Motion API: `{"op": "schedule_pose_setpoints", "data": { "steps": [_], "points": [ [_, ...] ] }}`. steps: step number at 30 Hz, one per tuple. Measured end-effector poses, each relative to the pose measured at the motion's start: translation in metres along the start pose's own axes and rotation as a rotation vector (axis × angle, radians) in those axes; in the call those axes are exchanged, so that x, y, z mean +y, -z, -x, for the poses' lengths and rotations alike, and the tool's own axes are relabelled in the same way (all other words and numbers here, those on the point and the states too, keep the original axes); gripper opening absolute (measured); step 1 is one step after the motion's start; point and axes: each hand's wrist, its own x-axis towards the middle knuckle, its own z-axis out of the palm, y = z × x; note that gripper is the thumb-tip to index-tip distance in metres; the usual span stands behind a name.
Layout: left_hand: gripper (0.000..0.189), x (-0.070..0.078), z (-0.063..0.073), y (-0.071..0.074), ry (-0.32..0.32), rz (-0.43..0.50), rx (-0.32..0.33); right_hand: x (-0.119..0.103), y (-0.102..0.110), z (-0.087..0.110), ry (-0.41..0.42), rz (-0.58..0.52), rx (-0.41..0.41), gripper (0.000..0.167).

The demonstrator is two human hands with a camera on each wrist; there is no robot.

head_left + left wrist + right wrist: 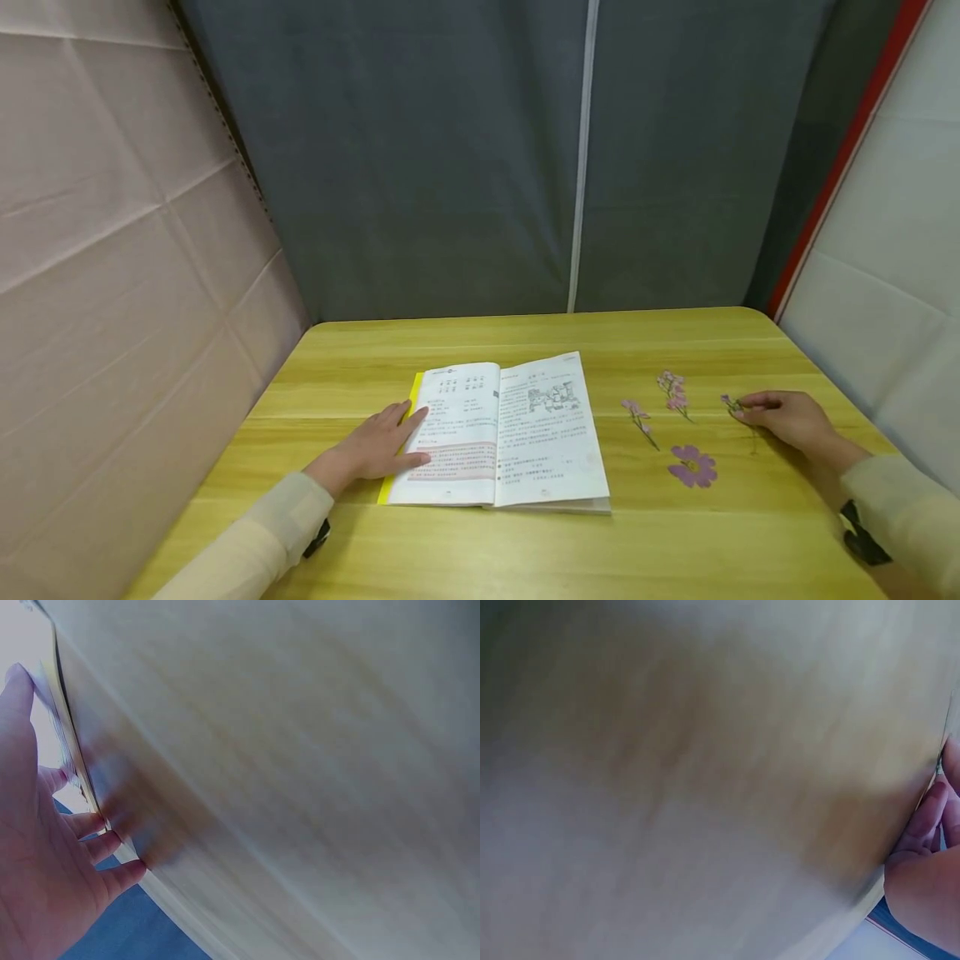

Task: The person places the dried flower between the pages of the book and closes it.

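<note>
An open book [547, 442] with printed pages and a yellow cover edge lies on the table. My left hand [375, 446] rests on its left page, fingers spread; the left wrist view shows the same hand [52, 847] at the book's edge. Off to the right, my right hand [787, 423] pinches a small flower sprig [729, 403] between thumb and fingers, low over the table. Two pink flower sprigs [672, 390] and a flat purple flower [693, 467] lie between the book and that hand. In the right wrist view the fingertips [930, 806] are partly cut off.
The wooden table [480, 554] has rounded far corners. Behind it hangs a dark grey curtain [420, 167] with a pale vertical strip. Light fabric walls stand at the left [112, 292] and right [885, 275].
</note>
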Motion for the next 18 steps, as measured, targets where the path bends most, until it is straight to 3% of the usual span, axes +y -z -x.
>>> {"op": "schedule_pose_setpoints", "data": {
  "steps": [11,18],
  "points": [
    [0.086,-0.0009,0.0004,-0.0005,-0.005,0.007,-0.005,-0.0040,-0.0037,0.0020,0.002,0.000,0.034,0.046],
    [0.087,-0.0006,-0.0005,-0.0013,-0.003,-0.008,-0.012,0.0005,-0.0028,0.0003,-0.043,-0.050,0.026,0.047]
  ]
}}
